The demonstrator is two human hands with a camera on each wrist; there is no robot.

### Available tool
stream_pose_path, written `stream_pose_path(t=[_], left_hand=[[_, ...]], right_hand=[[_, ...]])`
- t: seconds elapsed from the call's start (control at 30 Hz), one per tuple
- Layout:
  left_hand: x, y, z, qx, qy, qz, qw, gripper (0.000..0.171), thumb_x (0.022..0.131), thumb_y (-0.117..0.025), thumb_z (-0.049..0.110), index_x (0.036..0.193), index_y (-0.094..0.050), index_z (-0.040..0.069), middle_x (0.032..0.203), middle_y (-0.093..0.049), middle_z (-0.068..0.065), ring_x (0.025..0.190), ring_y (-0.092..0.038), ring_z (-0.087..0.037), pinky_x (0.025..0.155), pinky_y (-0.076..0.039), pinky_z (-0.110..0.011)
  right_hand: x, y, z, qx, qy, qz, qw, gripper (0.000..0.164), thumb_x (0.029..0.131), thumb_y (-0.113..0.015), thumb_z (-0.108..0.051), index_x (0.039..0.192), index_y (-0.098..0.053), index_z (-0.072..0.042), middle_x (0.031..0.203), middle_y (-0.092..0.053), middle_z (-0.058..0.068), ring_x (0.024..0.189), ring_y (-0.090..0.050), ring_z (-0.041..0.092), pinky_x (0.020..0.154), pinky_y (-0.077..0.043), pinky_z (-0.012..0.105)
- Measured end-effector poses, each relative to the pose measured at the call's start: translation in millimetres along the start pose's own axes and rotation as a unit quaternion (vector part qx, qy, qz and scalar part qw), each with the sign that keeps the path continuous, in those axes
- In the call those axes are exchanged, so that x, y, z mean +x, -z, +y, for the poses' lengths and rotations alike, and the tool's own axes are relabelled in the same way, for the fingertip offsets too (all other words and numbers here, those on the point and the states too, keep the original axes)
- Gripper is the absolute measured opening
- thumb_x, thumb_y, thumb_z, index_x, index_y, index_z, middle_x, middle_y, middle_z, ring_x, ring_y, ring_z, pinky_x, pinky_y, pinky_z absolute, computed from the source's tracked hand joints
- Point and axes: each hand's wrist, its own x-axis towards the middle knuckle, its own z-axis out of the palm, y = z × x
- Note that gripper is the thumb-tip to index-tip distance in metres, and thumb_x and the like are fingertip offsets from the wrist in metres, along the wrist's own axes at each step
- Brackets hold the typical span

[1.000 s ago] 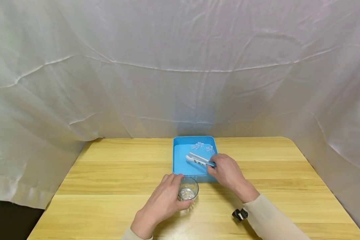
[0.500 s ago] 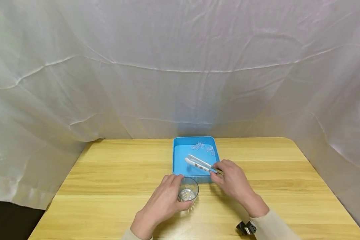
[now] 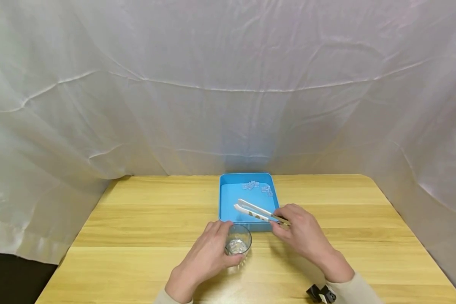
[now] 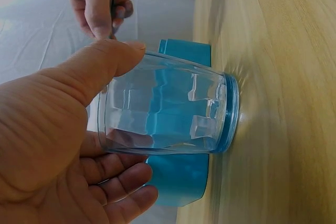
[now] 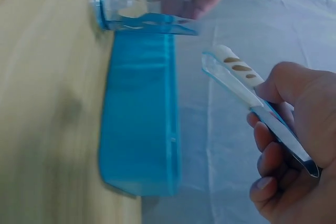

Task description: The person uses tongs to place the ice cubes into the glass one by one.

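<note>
My left hand (image 3: 205,258) grips a clear drinking glass (image 4: 173,103) by its side, thumb at the rim, on the wooden table. A few clear cubes (image 4: 203,126) lie at the bottom of the glass. With thumb and fingers, my right hand (image 3: 304,232) pinches a pair of tongs (image 5: 244,80) with white tips and metal arms. Their tips point left, above the front part of a blue tray (image 3: 228,198), just behind the glass. I cannot tell whether a clear piece sits between the tips. Two small clusters of clear cubes (image 3: 251,185) lie towards the back of the tray.
The wooden table (image 3: 144,219) reaches back to a pale draped curtain (image 3: 251,118), which also hangs at both sides. The tray's low wall stands between the glass and the clear cubes. A small black device (image 3: 321,294) sits at my right wrist.
My right hand has drawn back toward me and to the right with the tongs, whose arms now overlap the tray's front right corner. The left hand and glass have stayed put.
</note>
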Motion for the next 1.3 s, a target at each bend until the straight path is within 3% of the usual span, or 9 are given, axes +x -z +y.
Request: stream_pose_path(t=[0.27, 0.5, 0.83, 1.3], left_hand=[[0.6, 0.7, 0.1, -0.003, -0.014, 0.006, 0.9999, 0.079, 0.082, -0.089, 0.043, 0.142, -0.057, 0.001, 0.129, -0.066, -0.011, 0.117, -0.057, -0.023, 0.097, -0.057, -0.039], [0.8, 0.6, -0.1, 0.001, -0.014, 0.011, 0.9998, 0.079, 0.083, -0.089, 0.044, 0.141, -0.057, 0.001, 0.128, -0.066, -0.01, 0.116, -0.057, -0.023, 0.096, -0.057, -0.038], [-1.7, -1.6, 0.0, 0.003, -0.002, 0.003, 1.0, 0.08, 0.084, -0.086, 0.048, 0.142, -0.057, 0.003, 0.128, -0.066, -0.007, 0.115, -0.057, -0.021, 0.095, -0.056, -0.035], [-1.0, -0.2, -0.5, 0.002, -0.008, 0.006, 0.9999, 0.08, 0.083, -0.087, 0.045, 0.143, -0.057, 0.002, 0.128, -0.066, -0.008, 0.116, -0.057, -0.021, 0.095, -0.056, -0.036]], right_hand=[[-4, 28, 0, 0.013, 0.025, -0.031, 0.999, 0.014, 0.085, -0.083, -0.011, 0.095, -0.076, -0.018, 0.089, -0.067, -0.014, 0.082, -0.059, -0.001, 0.069, -0.057, 0.025], [-3, 40, -4, 0.026, 0.047, -0.075, 0.996, 0.016, 0.086, -0.081, -0.012, 0.096, -0.074, -0.023, 0.089, -0.064, -0.015, 0.08, -0.053, -0.004, 0.067, -0.054, 0.023], [-4, 37, -8, 0.026, 0.09, -0.111, 0.989, 0.014, 0.087, -0.08, -0.014, 0.094, -0.073, -0.023, 0.09, -0.065, -0.016, 0.081, -0.055, -0.001, 0.068, -0.053, 0.024], [-5, 37, -9, 0.018, 0.091, -0.121, 0.988, 0.015, 0.088, -0.08, -0.014, 0.094, -0.072, -0.024, 0.091, -0.066, -0.017, 0.079, -0.053, -0.002, 0.067, -0.05, 0.022]])
